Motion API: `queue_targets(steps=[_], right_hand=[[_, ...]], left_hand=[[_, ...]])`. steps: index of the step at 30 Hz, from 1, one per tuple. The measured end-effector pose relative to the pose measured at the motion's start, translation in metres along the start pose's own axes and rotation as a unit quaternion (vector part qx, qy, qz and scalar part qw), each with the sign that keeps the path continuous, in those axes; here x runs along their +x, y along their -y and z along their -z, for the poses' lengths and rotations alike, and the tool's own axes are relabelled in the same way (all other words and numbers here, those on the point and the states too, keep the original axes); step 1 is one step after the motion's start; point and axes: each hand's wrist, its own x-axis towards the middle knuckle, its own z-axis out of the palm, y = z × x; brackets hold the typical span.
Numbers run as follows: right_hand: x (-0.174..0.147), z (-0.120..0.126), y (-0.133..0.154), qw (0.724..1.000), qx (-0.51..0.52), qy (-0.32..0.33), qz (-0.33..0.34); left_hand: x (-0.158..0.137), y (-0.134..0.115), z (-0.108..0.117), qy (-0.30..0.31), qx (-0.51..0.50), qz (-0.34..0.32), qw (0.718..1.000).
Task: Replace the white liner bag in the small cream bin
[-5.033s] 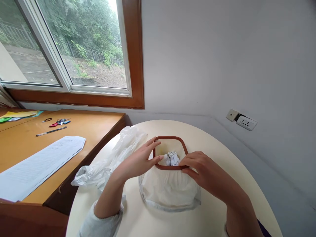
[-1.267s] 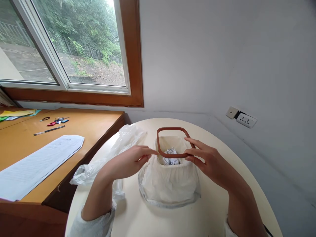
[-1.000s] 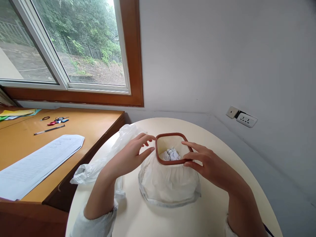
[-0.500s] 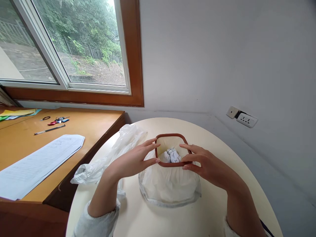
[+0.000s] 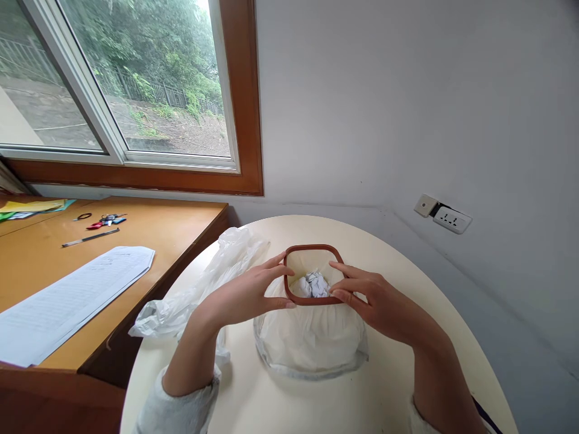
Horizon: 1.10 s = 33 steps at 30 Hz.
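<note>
Left hand (image 5: 246, 295) and right hand (image 5: 380, 301) grasp one brown rim (image 5: 312, 248) on one bag-lined bin (image 5: 312, 343).
Crumpled paper (image 5: 317, 284) inside, pieces uncountable; the bin stands midway between the left and right edges of one table (image 5: 289, 407), one loose plastic bag (image 5: 217, 271) along the left.

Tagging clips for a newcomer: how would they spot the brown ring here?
On the cream table, look between left hand and right hand. Atop the bag-covered bin sits the ring: a rounded square, its brown colour setting it apart from the pale bin and crumpled paper inside.
</note>
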Motion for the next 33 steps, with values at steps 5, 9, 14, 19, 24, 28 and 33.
queue_targets(steps=[5,9,14,19,24,28,33], right_hand=[[0.005,-0.005,-0.01,0.999,0.012,-0.049,-0.015],[0.007,-0.008,-0.014,0.999,-0.004,-0.004,-0.046],[0.007,-0.01,-0.013,0.998,0.002,0.012,-0.058],[0.008,-0.009,-0.01,0.998,0.007,0.01,-0.056],[0.008,-0.01,-0.011,0.998,0.014,0.017,-0.053],[0.008,-0.011,-0.013,0.997,0.004,0.032,-0.065],[0.007,-0.009,-0.014,0.996,-0.004,0.048,-0.074]], left_hand=[[0.002,-0.002,0.001,-0.01,-0.029,-0.024,0.999],[0.001,-0.004,0.002,-0.008,-0.043,-0.032,0.999],[0.003,-0.002,0.001,-0.008,-0.035,-0.028,0.999],[0.002,-0.002,0.002,-0.006,-0.022,-0.03,0.999],[0.002,-0.005,0.003,-0.001,-0.03,-0.04,0.999],[0.003,-0.004,0.003,0.01,-0.042,-0.043,0.998],[0.003,-0.001,0.001,0.023,-0.036,-0.005,0.999]])
